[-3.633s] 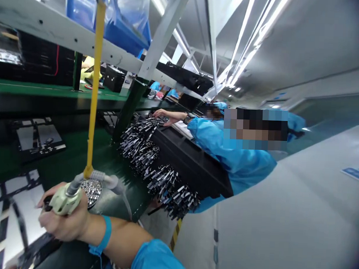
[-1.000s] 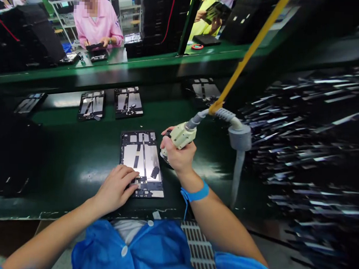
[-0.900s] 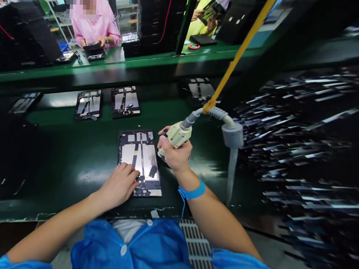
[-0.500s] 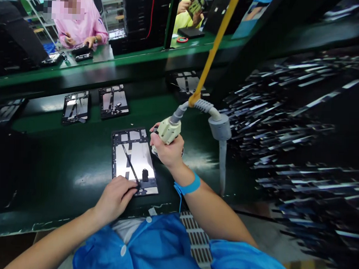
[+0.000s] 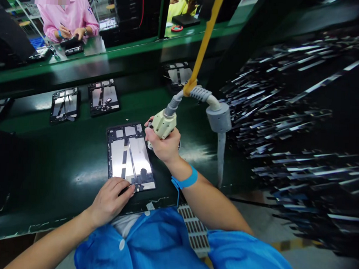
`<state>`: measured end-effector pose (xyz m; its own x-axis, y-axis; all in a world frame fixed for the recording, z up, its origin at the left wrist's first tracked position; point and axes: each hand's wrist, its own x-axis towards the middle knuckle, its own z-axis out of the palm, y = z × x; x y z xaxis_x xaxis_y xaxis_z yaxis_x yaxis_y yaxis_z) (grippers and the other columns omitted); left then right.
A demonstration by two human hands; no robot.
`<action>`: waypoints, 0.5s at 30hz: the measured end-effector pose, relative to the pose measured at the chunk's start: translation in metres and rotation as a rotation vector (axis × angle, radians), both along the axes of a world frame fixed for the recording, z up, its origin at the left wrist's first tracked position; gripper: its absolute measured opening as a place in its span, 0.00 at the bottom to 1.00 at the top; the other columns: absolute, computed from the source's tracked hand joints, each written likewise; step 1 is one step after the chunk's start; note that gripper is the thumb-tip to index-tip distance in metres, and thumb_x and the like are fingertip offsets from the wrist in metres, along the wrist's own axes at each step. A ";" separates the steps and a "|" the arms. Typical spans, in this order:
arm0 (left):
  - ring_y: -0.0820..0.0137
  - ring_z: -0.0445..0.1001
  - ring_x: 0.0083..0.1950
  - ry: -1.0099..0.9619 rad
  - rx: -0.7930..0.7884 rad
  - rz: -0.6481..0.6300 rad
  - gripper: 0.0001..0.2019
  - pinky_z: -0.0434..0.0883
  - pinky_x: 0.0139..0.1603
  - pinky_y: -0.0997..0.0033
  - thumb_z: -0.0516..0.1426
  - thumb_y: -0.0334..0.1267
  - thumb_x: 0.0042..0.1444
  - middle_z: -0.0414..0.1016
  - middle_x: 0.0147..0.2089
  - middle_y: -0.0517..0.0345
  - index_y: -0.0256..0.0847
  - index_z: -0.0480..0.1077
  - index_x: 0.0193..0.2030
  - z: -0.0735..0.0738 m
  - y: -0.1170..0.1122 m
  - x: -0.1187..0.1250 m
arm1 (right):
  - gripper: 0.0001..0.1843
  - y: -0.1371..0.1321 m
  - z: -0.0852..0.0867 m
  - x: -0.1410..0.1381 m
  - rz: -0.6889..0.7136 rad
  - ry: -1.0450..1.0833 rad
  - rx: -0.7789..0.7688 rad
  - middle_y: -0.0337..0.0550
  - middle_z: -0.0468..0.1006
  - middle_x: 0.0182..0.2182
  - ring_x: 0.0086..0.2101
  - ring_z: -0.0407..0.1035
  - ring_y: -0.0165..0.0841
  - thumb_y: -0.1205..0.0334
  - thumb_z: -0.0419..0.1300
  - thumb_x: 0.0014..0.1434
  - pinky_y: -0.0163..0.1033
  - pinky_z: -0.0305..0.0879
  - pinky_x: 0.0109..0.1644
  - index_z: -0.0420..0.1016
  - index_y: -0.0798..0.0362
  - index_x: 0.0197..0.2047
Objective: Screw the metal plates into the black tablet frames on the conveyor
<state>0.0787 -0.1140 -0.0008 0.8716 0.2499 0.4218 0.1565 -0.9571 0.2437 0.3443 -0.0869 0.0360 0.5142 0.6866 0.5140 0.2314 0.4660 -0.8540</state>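
An opened tablet (image 5: 117,150) lies face down on the green bench, its silvery inner plate showing. Across the plate runs a thin ribbon cable (image 5: 132,158), slanting toward the lower edge. At the tablet's lower left, my left hand (image 5: 111,200) rests with fingers bent and close together, thumb and index tips near the ribbon's lower end. Whatever lies between those tips is hidden. Just beyond the tablet's right edge, my right hand (image 5: 166,144) is wrapped around a cream-coloured electric screwdriver (image 5: 163,124). The tool's tip is hidden below the hand.
A yellow strap (image 5: 204,41) holds up the screwdriver's cable, which carries a grey cylinder (image 5: 218,117). Several opened tablets, including one (image 5: 104,96), lie farther back. Dark parts with shiny strips (image 5: 286,110) crowd the right side. Across the bench a co-worker in pink (image 5: 67,13) handles a device.
The ribbon cable, dark and angled further left before, now lies along the plate. My left fingertips stay by its lower end. The whole view has shifted slightly; my right hand still grips the screwdriver.
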 end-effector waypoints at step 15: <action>0.52 0.75 0.57 0.184 0.158 0.028 0.17 0.79 0.58 0.48 0.52 0.23 0.67 0.78 0.53 0.37 0.25 0.73 0.59 0.017 -0.018 0.000 | 0.11 -0.004 0.006 0.002 -0.059 0.075 0.040 0.38 0.81 0.36 0.36 0.80 0.36 0.58 0.68 0.58 0.46 0.81 0.43 0.76 0.48 0.45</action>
<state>0.0788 -0.1316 0.0162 0.9312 0.2183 0.2921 0.2111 -0.9758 0.0562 0.3467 -0.0908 0.0417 0.5911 0.6338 0.4988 0.1953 0.4876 -0.8510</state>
